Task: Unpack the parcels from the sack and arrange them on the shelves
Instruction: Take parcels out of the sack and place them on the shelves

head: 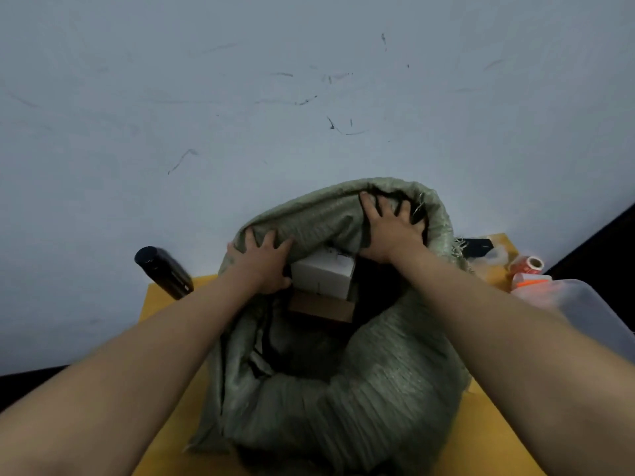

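Both bare forearms reach forward from the bottom corners into the mouth of a green woven sack (360,400) standing on a yellow table (161,297). The left hand (263,262), at the opening's 9 o'clock edge, lies with fingers spread over the rolled rim while its thumb curls down beside a white parcel (323,274); whether it pinches cloth or box I cannot tell. The right hand (391,228), at 1 o'clock, presses flat with splayed fingers against the far inner wall of the sack, gripping nothing. The white parcel sits inside the sack on a brown carton (321,309). A black bottle (163,271) leans at 10 o'clock; an orange tape roll (527,264) and a translucent container (591,310) crowd 3 o'clock.
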